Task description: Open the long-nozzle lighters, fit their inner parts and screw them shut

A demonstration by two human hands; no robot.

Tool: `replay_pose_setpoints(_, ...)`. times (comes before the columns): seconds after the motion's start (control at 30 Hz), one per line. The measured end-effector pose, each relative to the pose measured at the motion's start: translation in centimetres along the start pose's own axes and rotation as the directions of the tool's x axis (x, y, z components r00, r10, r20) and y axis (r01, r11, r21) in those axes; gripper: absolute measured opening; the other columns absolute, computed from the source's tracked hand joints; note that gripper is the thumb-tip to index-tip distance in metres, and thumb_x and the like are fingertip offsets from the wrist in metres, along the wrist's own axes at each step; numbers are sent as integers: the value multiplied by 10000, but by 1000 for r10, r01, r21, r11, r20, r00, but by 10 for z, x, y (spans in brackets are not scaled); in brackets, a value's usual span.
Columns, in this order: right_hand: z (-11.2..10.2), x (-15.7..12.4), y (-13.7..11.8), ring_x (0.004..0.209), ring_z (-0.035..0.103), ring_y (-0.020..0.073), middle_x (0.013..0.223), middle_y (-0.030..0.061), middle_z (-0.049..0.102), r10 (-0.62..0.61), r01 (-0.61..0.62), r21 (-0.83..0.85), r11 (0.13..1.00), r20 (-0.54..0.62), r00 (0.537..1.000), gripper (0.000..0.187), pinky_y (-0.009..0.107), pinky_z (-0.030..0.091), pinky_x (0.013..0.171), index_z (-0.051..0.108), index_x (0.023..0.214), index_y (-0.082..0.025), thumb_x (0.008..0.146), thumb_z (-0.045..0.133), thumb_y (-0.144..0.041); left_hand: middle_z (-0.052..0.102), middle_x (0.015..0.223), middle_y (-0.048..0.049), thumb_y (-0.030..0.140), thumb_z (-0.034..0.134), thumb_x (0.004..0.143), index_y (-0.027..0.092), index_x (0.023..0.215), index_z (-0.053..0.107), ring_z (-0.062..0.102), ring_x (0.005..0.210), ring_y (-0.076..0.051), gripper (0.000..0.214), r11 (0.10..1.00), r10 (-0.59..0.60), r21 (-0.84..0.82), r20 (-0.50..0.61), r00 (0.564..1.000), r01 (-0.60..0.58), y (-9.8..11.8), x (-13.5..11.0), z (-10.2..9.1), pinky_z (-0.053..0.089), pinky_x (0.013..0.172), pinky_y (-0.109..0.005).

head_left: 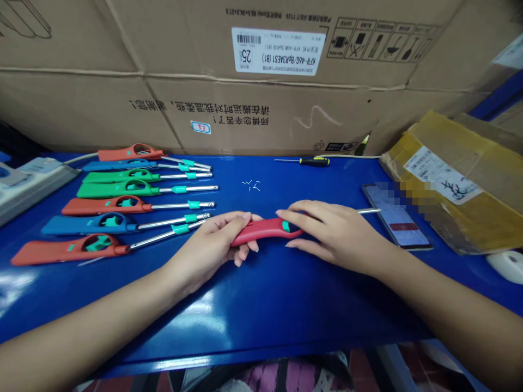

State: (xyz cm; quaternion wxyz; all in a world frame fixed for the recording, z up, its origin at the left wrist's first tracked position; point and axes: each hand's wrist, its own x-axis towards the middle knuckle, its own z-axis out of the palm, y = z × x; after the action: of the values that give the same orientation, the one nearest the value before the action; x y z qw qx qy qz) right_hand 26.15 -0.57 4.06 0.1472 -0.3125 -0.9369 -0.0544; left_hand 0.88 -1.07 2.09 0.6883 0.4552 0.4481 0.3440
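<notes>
A red long-neck lighter lies across the middle of the blue table, its metal tube pointing right. My left hand is closed round the handle's left end. My right hand rests over the trigger end and the start of the tube, fingers curled down on it. To the left lies a row of several lighters in red, blue and green, their metal tubes pointing right.
A large cardboard box stands along the back. A screwdriver lies near it. A phone and a taped parcel are on the right, a white mouse at the far right, a grey device at the left.
</notes>
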Motion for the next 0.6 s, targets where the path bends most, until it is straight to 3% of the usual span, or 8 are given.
replay_pose_setpoints(0.1,4,-1,0,952,721,217,1149,95,740,-30,28,-54,998,-39,999,327,328,561,722,659,1281,-203,1045,452,-295,725,722,-59,430,519,1022,138,1161,684,643,535,-112,363,999,40,29,60,997,-42,-2,-2,1,551,487,-195)
replay_pose_setpoints(0.17,4,-2,3,937,724,194,1125,79,752,15,-16,-6,1000,-57,998,309,305,555,722,681,1251,-205,1041,463,-269,755,823,-74,437,549,1008,154,1209,678,708,647,-149,370,939,240,232,84,967,-253,-1,-4,-2,613,591,-248)
replay_pose_setpoints(0.2,4,-3,4,938,725,186,1124,74,753,45,-44,26,999,-57,997,305,297,554,727,682,1251,-204,1037,474,-268,767,913,-82,418,598,986,169,1218,682,735,742,-168,350,844,369,371,124,921,-387,0,-5,-4,632,659,-268)
replay_pose_setpoints(0.27,3,-4,7,955,724,175,1136,65,751,90,-86,81,993,-45,995,305,287,553,747,677,1267,-206,1034,491,-268,759,1098,-82,316,683,941,196,1217,695,740,949,-193,301,533,580,602,252,775,-595,0,-5,-9,634,815,-294)
replay_pose_setpoints(0.33,2,-4,7,983,723,176,1156,64,750,83,-76,115,990,-50,995,315,288,555,782,666,1288,-199,1032,506,-288,743,1186,-73,219,693,930,200,1211,694,714,1073,-195,282,264,671,700,362,647,-664,-1,-6,-13,601,938,-305)
replay_pose_setpoints(0.37,2,-4,6,1002,723,180,1169,64,751,62,-55,128,990,-55,997,325,291,557,803,660,1296,-194,1028,520,-311,750,1171,-70,190,678,937,192,1212,688,713,1081,-188,274,190,685,712,398,611,-676,-2,-6,-14,589,968,-305)
replay_pose_setpoints(0.47,6,-2,-2,1038,730,193,1200,51,759,8,2,144,990,-63,998,344,304,564,838,657,1292,-180,1021,538,-354,761,1147,-76,160,669,939,164,1209,676,723,1063,-174,270,127,694,692,450,562,-711,-6,-7,-13,588,974,-281)
replay_pose_setpoints(0.6,12,0,-14,932,759,185,1120,30,793,36,-20,126,992,-126,991,268,303,575,773,707,1178,-154,1023,532,-287,772,1128,-79,134,680,920,144,1199,685,737,1032,-160,279,152,706,682,432,562,-715,-8,-10,-8,593,955,-242)
